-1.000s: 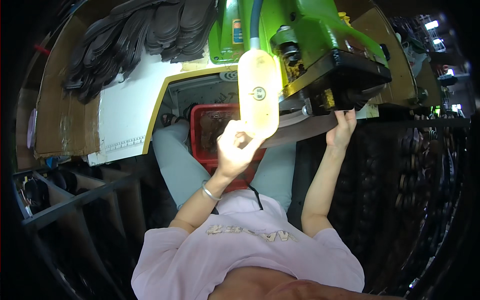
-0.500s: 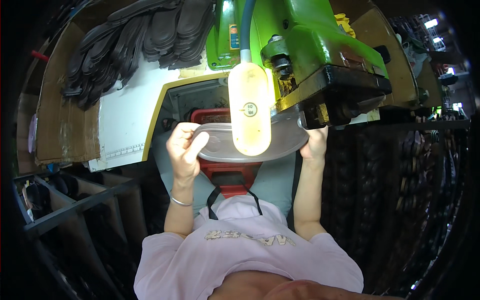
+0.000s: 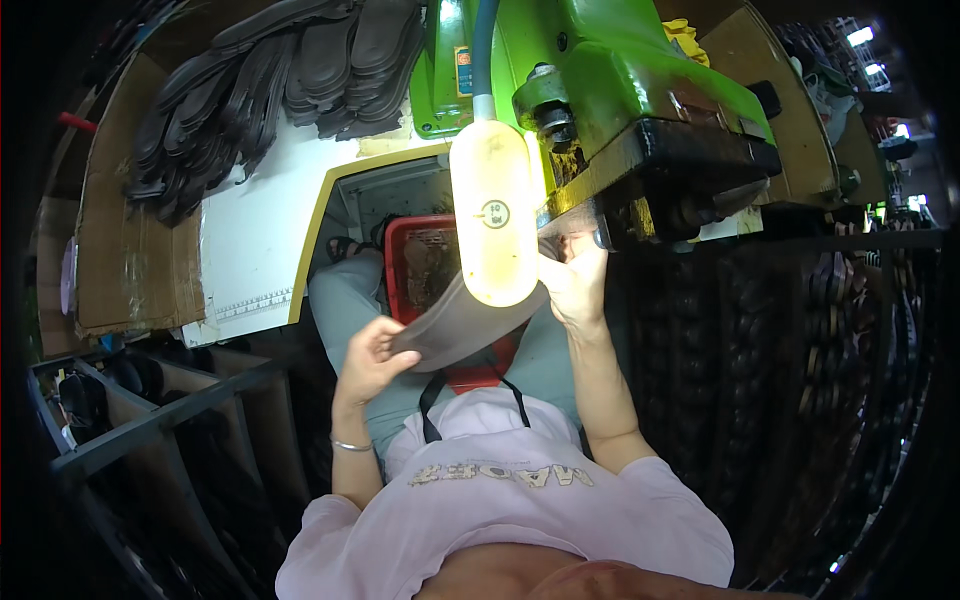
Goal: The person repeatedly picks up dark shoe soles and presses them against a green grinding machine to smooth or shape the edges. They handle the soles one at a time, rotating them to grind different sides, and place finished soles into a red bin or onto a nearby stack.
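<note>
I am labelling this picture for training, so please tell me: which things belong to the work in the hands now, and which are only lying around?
In use:
- grey shoe sole, held by left hand and right hand
- green machine, the sole's far end at it
- lit lamp

Lying about:
- pile of dark soles
- red basket
- cardboard sheet
- dark rack

A shoe-making workshop: a heavy green industrial machine (image 3: 640, 110) with a glowing work lamp (image 3: 492, 215) stands over the seat, a heap of dark shoe soles (image 3: 270, 90) lies on the white bench (image 3: 250, 240), and racks of more soles (image 3: 840, 330) line the right side.
</note>
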`<action>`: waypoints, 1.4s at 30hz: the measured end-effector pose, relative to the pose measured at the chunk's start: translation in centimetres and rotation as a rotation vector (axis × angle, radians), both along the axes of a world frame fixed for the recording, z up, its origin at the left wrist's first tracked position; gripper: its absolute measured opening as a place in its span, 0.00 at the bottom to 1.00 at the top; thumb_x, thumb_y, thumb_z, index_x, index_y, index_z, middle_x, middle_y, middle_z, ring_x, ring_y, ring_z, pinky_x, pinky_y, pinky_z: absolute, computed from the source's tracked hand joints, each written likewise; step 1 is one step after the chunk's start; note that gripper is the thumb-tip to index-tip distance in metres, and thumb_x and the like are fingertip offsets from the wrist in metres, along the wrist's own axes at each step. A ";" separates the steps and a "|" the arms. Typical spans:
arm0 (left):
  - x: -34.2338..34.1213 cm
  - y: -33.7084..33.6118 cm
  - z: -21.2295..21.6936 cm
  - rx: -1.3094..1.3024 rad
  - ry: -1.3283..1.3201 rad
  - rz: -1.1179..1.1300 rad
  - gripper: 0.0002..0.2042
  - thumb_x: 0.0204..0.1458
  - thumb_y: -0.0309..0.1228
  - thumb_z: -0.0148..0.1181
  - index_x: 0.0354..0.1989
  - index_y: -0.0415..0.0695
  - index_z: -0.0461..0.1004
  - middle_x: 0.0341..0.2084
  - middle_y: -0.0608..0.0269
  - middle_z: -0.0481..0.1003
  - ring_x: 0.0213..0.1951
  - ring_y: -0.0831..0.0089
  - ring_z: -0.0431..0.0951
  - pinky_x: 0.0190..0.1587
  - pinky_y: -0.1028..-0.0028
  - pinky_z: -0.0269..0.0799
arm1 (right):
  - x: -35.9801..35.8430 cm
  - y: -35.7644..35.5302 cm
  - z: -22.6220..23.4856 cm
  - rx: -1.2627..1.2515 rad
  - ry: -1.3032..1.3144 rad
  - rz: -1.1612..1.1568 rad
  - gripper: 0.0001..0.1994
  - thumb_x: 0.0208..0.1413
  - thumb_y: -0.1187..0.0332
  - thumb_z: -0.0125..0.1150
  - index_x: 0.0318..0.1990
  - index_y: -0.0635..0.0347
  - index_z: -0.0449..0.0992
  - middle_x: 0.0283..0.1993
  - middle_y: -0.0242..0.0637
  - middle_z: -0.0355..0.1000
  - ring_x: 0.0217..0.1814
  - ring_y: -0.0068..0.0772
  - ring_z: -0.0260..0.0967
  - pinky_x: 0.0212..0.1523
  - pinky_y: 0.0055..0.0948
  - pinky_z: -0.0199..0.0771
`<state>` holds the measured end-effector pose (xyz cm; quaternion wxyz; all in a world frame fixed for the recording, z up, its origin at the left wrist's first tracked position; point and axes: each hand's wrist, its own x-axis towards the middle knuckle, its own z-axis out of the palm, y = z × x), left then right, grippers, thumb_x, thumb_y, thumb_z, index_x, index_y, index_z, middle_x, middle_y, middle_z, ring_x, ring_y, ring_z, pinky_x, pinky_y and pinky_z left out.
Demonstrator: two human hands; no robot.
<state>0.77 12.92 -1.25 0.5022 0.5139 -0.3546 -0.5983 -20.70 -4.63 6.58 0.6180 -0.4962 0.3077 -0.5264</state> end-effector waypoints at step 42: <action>-0.9 -4.3 3.2 -0.283 -0.130 0.403 0.10 0.45 0.18 0.63 0.38 0.33 0.74 0.30 0.61 0.78 0.32 0.80 0.75 0.39 0.80 0.72 | -4.8 -0.2 -1.2 0.041 0.115 0.085 0.19 0.48 0.78 0.64 0.49 0.67 0.71 0.47 0.39 0.71 0.50 0.28 0.67 0.56 0.27 0.63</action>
